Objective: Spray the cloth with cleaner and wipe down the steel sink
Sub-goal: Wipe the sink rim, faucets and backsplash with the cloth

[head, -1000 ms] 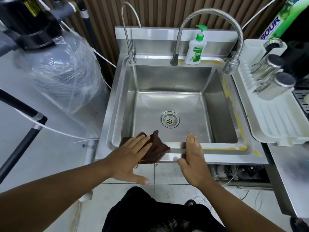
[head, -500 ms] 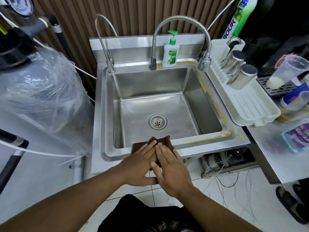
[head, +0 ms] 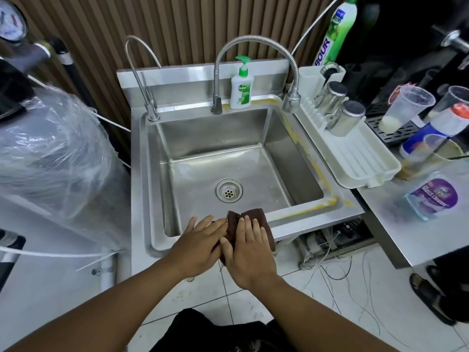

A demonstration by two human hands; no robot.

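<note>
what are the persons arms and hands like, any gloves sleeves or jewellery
The left hand and the right hand are bare: no gloves, and no rings, watch or bracelet show. The left forearm and the right forearm are bare too, with no sleeve in view.

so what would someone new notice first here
The left hand and right hand lie flat, fingers straight, on a dark brown folded cloth at the front rim of the square stainless steel sink. Yellowish residue lines the sink's right and back rim, and a white pump bottle with a green top stands on the back ledge under the arching flexible steel tap.
</note>
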